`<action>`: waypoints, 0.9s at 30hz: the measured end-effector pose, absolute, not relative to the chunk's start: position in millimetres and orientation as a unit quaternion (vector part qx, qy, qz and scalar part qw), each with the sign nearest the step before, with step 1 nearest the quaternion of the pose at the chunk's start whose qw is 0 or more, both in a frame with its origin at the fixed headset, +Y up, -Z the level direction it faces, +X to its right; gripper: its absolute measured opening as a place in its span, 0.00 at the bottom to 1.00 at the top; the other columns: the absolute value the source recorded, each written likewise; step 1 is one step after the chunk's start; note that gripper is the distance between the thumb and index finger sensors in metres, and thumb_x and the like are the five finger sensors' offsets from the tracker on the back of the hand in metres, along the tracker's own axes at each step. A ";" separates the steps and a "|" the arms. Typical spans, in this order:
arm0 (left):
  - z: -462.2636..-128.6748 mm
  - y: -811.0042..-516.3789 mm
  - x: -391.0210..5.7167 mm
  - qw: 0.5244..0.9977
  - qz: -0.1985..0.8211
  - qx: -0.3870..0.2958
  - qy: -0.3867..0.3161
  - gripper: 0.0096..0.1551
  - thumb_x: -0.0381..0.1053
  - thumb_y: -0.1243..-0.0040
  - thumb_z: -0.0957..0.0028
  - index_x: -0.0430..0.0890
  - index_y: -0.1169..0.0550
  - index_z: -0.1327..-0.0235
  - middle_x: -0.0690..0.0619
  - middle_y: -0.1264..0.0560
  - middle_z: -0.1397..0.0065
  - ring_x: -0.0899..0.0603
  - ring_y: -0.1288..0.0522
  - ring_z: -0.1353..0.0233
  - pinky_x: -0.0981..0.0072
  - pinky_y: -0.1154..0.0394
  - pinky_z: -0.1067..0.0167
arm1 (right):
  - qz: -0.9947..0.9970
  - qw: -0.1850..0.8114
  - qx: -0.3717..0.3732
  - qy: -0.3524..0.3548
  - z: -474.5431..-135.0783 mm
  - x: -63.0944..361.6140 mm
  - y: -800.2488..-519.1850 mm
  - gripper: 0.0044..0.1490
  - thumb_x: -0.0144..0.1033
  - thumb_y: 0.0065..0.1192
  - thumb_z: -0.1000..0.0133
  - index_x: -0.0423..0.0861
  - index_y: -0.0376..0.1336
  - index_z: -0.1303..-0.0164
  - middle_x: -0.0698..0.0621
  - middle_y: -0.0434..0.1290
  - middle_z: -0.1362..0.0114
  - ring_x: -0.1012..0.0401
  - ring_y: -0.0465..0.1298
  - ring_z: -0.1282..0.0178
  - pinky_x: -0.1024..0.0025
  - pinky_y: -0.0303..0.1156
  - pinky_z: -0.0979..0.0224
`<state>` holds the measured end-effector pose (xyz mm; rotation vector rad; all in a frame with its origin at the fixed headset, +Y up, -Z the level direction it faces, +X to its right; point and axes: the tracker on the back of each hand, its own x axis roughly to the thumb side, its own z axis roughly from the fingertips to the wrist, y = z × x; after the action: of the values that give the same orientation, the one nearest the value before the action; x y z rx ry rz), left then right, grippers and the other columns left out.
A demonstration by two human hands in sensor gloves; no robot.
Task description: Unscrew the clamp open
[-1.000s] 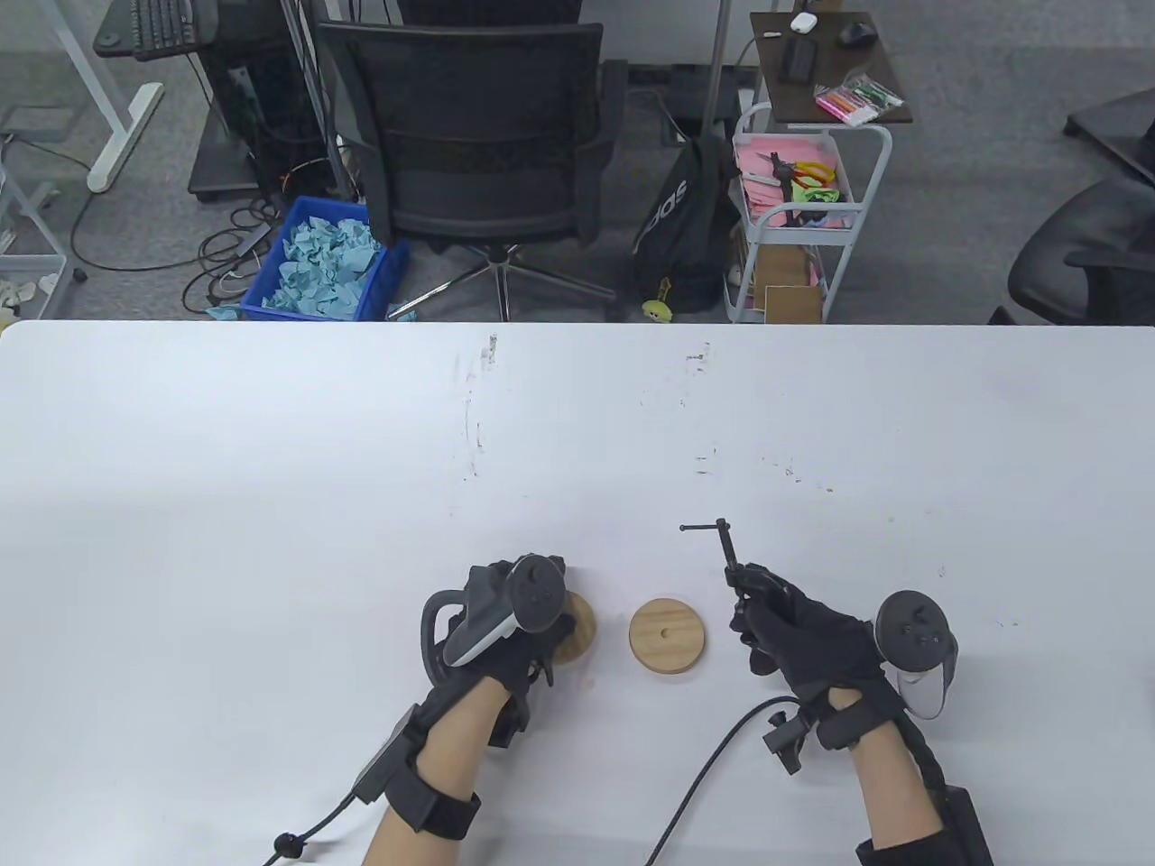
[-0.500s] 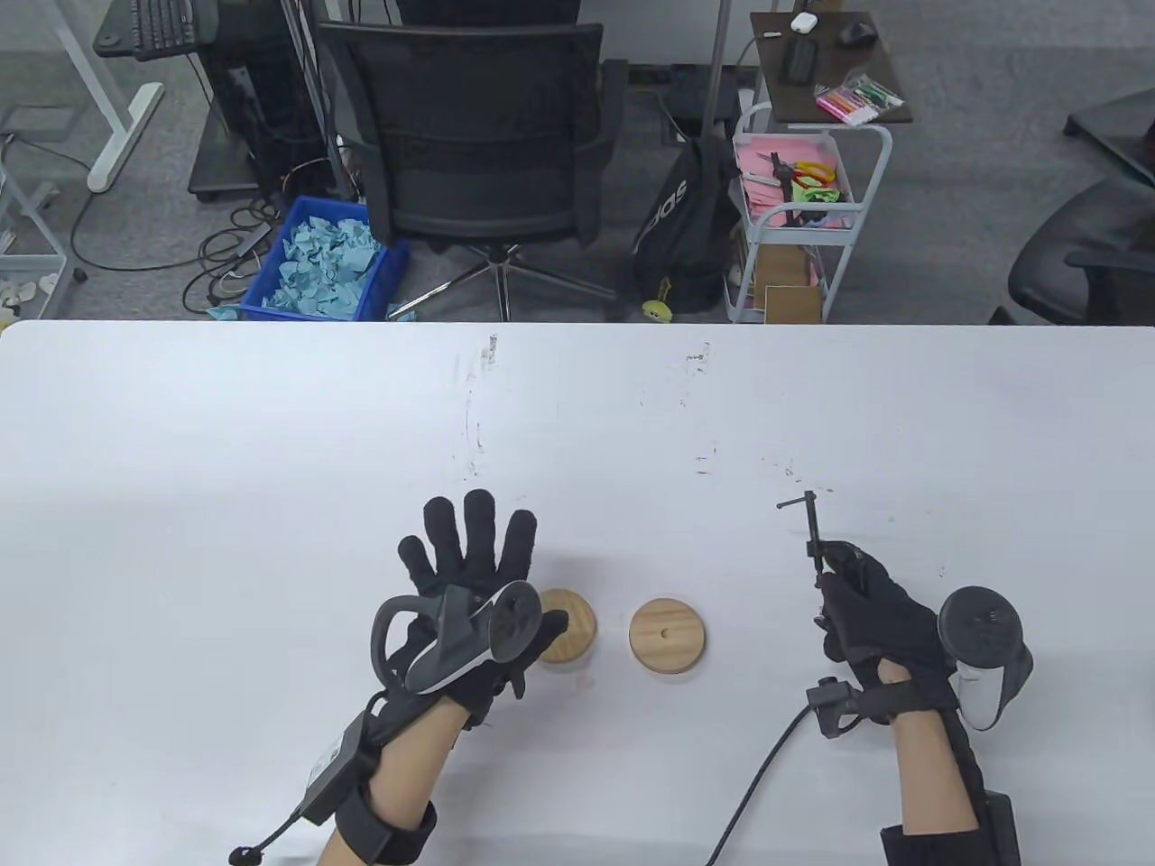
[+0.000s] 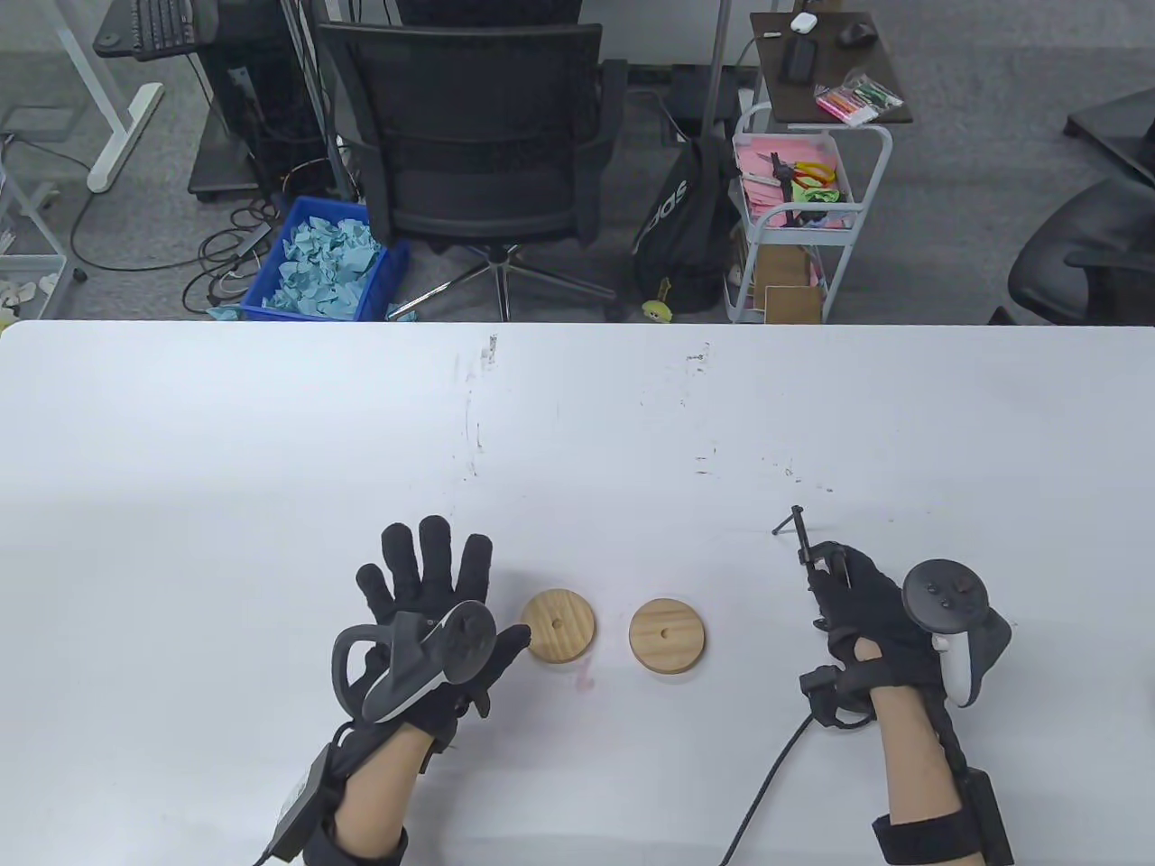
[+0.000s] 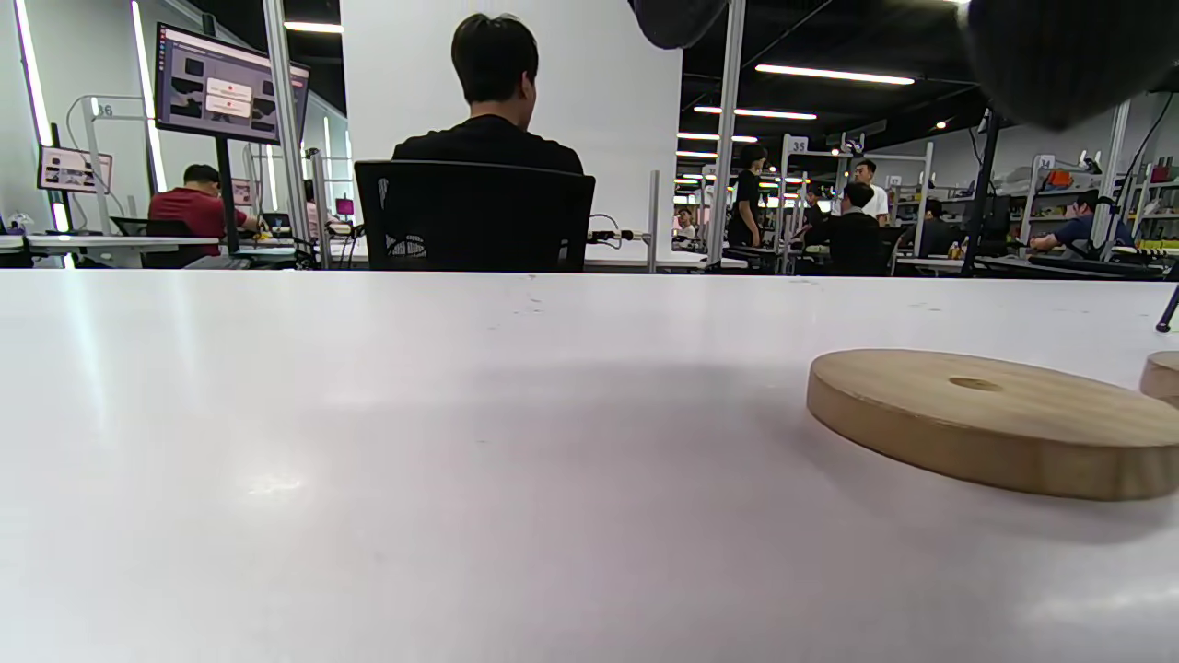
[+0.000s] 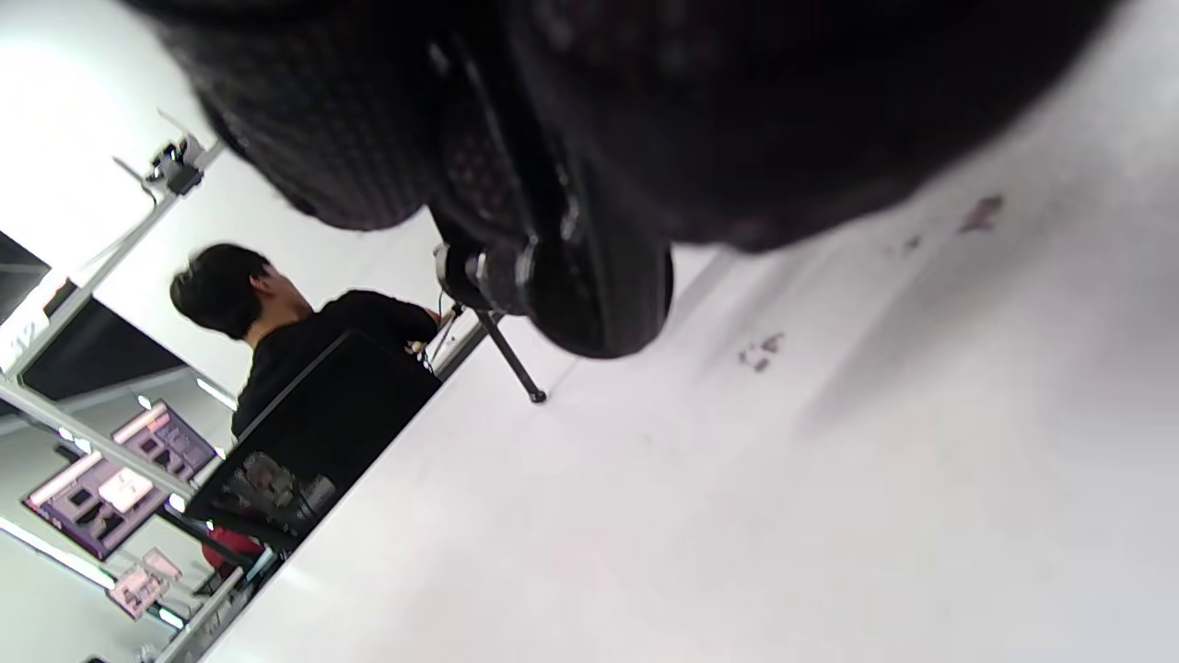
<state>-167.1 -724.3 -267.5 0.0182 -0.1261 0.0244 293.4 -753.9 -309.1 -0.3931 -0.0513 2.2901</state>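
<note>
While the left hand [image 3: 424, 613] lies spread, the right hand [image 3: 857, 613] grips the small black clamp [image 3: 806, 548].

Open white surface [image 3: 577, 424] ahead of both hands — only two wooden discs [image 3: 559, 625] [image 3: 668, 635] lying low between them, narrowly apart.

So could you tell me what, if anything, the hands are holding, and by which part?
The right hand grips the small black metal clamp by its frame; the left hand holds nothing.
</note>
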 end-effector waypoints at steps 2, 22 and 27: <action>-267.3 -723.6 -167.0 0.998 0.011 0.008 -0.063 0.59 0.82 0.49 0.57 0.57 0.51 0.17 0.39 0.65 0.15 0.22 0.64 0.18 0.20 0.54 0.28 | 0.912 0.378 -0.158 -0.005 -311.2 290.9 -755.1 0.38 0.50 0.69 0.54 0.44 0.66 0.36 0.55 0.77 0.53 0.58 0.81 0.79 0.59 0.76 0.66; -266.8 -724.6 -163.3 0.998 0.005 0.002 -0.063 0.58 0.82 0.48 0.57 0.56 0.47 0.17 0.40 0.61 0.14 0.22 0.62 0.18 0.21 0.53 0.28 | 0.960 0.171 -0.214 0.058 -314.0 286.5 -756.7 0.46 0.56 0.61 0.52 0.45 0.54 0.26 0.47 0.70 0.39 0.61 0.80 0.72 0.60 0.75 0.59; -267.1 -725.0 -163.1 0.998 0.008 0.000 -0.064 0.58 0.82 0.48 0.57 0.56 0.47 0.17 0.40 0.60 0.14 0.23 0.61 0.17 0.23 0.51 0.27 | 0.965 0.119 -0.229 0.054 -314.2 287.5 -759.7 0.45 0.54 0.60 0.51 0.47 0.52 0.25 0.46 0.67 0.36 0.60 0.80 0.70 0.59 0.74 0.57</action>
<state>-163.1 -725.0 -267.1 0.0003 -0.1286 0.0164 287.5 -759.7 -314.2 -0.6692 0.1572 2.8203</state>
